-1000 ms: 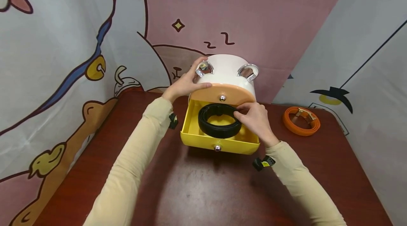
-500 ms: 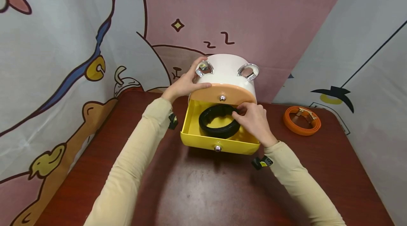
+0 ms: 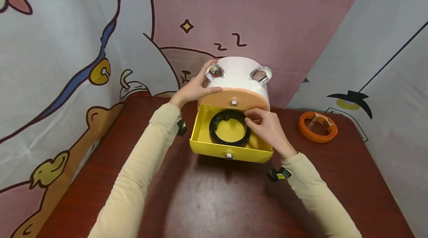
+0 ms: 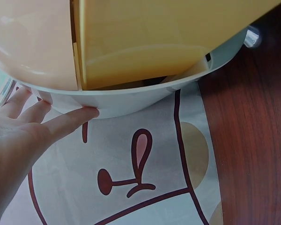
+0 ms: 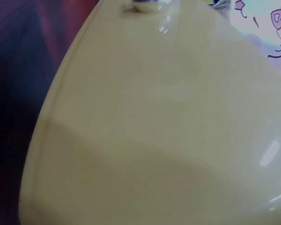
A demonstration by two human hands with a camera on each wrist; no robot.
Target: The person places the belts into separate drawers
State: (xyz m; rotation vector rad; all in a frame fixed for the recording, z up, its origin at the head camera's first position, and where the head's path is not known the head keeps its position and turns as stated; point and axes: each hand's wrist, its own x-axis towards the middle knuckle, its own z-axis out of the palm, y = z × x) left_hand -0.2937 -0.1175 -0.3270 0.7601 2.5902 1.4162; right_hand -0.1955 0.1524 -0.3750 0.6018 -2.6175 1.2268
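Note:
A coiled black belt (image 3: 213, 132) lies on the floor of the pulled-out yellow drawer (image 3: 204, 150). The drawer belongs to a white box (image 3: 238, 74) with two shiny ear rings and a closed orange drawer (image 3: 215, 101) above. My left hand (image 3: 195, 87) rests on the box's upper left side, its fingers extended against the white shell (image 4: 126, 103) in the left wrist view. Inside the drawer's right part, my right hand (image 3: 269, 128) has thumb and index fingertips apart, right at the belt's upper right edge. In the right wrist view the yellow drawer front (image 5: 145, 108) hides that hand.
A coiled orange belt (image 3: 317, 137) with a metal buckle sits on the red-brown table (image 3: 207, 208), right of the box. Cartoon-printed cloth (image 3: 267, 15) hangs behind and along both sides.
The black belt, earlier pinched by my right hand and raised in the drawer, has gone down flat onto its floor. My right fingers have let go of it. My left hand stays put.

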